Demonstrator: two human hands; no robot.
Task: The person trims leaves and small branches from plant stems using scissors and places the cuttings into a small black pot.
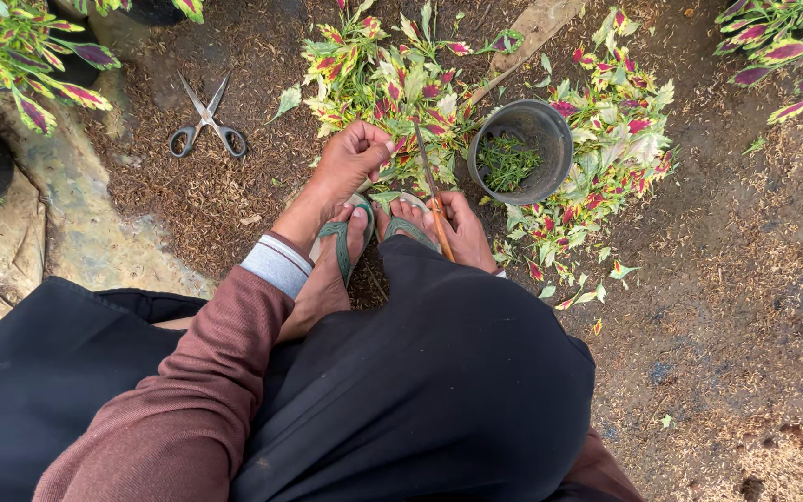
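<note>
My left hand is closed around stems of the leafy cuttings, green, yellow and red, that lie in a heap on the ground. My right hand grips a knife with a wooden handle; its blade points up into the same heap, just right of my left hand. Both hands are just beyond my feet in green sandals. A dark round pot with green sprigs inside stands right of the knife.
Scissors lie open on the husk-covered soil at the left. More cuttings spread around and right of the pot. Potted plants and flat stones are on the left, another plant at the top right.
</note>
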